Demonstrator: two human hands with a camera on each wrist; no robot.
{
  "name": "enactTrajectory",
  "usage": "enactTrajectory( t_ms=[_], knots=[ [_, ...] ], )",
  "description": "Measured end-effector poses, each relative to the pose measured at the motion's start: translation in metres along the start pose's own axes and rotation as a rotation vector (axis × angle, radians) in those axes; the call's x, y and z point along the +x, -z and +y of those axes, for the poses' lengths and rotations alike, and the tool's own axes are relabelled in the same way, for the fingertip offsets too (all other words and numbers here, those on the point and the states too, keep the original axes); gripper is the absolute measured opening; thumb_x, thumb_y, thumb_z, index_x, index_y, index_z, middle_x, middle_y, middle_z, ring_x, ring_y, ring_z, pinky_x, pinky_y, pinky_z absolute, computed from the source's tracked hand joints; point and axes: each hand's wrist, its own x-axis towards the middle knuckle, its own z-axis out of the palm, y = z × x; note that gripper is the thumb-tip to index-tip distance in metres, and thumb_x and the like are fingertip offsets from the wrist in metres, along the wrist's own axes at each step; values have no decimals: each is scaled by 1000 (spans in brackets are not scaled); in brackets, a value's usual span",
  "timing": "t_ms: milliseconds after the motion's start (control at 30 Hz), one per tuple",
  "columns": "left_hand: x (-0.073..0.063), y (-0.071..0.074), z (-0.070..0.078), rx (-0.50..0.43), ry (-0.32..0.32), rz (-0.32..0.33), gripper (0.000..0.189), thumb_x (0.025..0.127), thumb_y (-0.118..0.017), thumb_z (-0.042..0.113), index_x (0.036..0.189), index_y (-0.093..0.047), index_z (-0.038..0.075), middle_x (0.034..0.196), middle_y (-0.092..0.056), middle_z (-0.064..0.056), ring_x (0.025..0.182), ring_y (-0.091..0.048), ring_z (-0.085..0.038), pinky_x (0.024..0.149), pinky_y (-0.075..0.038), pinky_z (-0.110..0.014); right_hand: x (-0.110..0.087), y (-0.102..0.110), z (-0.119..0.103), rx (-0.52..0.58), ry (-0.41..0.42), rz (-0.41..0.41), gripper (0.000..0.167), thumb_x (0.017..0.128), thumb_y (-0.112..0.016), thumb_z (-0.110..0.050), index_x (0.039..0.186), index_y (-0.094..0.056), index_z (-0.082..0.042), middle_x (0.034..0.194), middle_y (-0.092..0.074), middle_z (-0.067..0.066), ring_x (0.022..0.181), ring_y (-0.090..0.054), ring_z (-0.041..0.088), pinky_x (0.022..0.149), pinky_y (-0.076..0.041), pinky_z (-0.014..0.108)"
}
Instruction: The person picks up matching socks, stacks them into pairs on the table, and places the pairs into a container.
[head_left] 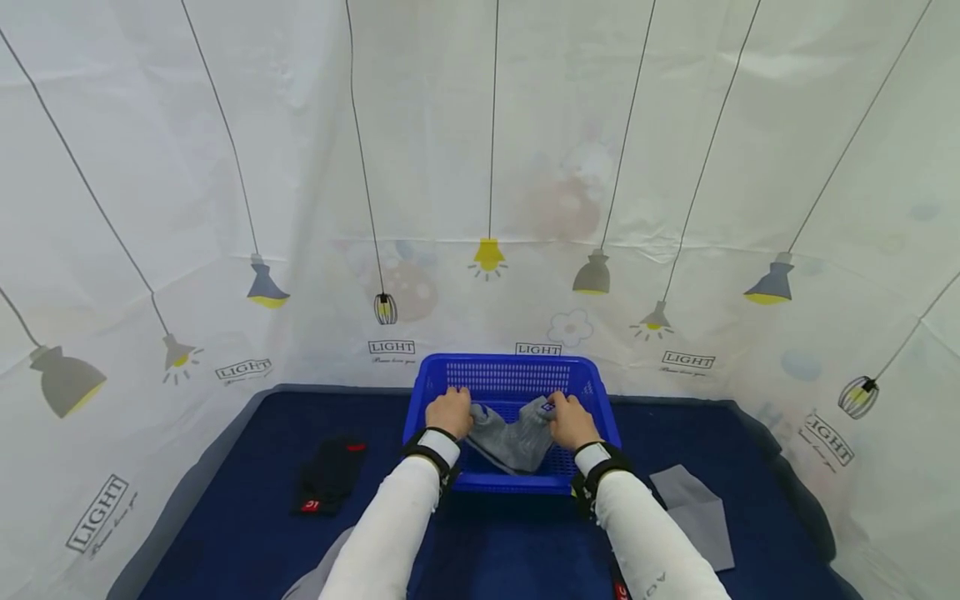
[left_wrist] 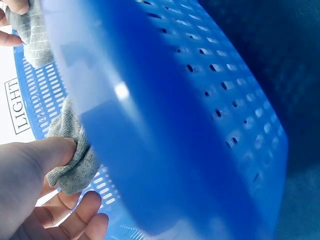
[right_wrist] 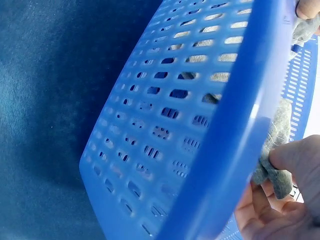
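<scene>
A grey knitted sock [head_left: 513, 442] sags in a V between the two hands, inside the blue perforated plastic basket [head_left: 517, 483]. My left hand [head_left: 448, 412] pinches its left end. At the other end, my right hand [head_left: 573, 423] pinches the fabric near a small blue mark. In the left wrist view, the thumb and fingers of the left hand [left_wrist: 30, 170] bunch the ribbed grey sock [left_wrist: 75, 165] behind the basket rim. From the right wrist view, the right hand [right_wrist: 295, 175] grips the sock [right_wrist: 280, 135] between thumb and fingers. Whether it is one sock or two I cannot tell.
Black socks with red labels [head_left: 326, 475] lie on the dark blue surface [head_left: 495, 550] to the left. A flat grey cloth piece [head_left: 693, 512] lies to the right, partly behind the right forearm. A white sheet [head_left: 480, 167] printed with lamps rises behind the basket.
</scene>
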Motion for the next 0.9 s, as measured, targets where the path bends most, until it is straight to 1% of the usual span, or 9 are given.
enactTrajectory(
  t_ms=[133, 267, 367, 500, 633, 767, 900],
  knots=[
    [-1, -2, 0, 5, -2, 19, 34, 83, -78, 17, 113, -70, 3, 108, -71, -18, 90, -73, -37, 75, -59, -49, -1, 0, 0, 22, -24, -8, 39, 85, -58, 4, 125, -57, 4, 115, -60, 33, 101, -64, 49, 90, -51, 61],
    [-1, -5, -2, 14, 26, -2, 34, 83, -78, 18, 113, -70, 5, 108, -71, -17, 92, -73, -36, 77, -59, -49, -3, 1, 0, 31, -51, -35, 40, 86, -58, 3, 126, -57, 4, 117, -59, 33, 104, -63, 50, 91, -50, 61],
    [-2, -5, -3, 23, 42, -9, 29, 84, -76, 15, 111, -71, 5, 106, -72, -17, 93, -73, -36, 77, -59, -49, -5, 3, 1, 22, -76, -53, 40, 85, -58, 2, 125, -58, 4, 116, -59, 32, 106, -63, 50, 92, -51, 60],
    [-4, -2, -4, 26, 67, -40, 23, 86, -76, 14, 107, -73, 5, 105, -74, -17, 94, -73, -36, 77, -59, -49, -8, 6, 1, 6, -119, -96, 38, 85, -58, 1, 123, -59, 4, 116, -59, 31, 105, -63, 50, 90, -51, 59],
    [-5, 1, -6, 36, 88, -91, 20, 88, -75, 15, 105, -74, 6, 107, -75, -16, 95, -73, -35, 78, -59, -50, -9, 6, 3, -24, -159, -143, 32, 91, -59, -2, 122, -60, 5, 117, -58, 30, 103, -64, 49, 87, -53, 55],
    [-7, 1, -8, 37, 89, -106, 16, 90, -71, 12, 104, -75, 7, 106, -76, -15, 95, -74, -35, 78, -59, -51, -8, 5, 5, -62, -181, -157, 30, 93, -62, -5, 122, -61, 4, 119, -57, 30, 101, -65, 47, 87, -54, 54],
    [-7, 2, -8, 40, 84, -114, 13, 91, -68, 9, 102, -76, 8, 106, -76, -15, 94, -74, -35, 78, -60, -51, -7, 5, 5, -96, -179, -190, 32, 94, -61, -7, 125, -63, 3, 123, -59, 29, 105, -65, 46, 89, -54, 53]
  ],
)
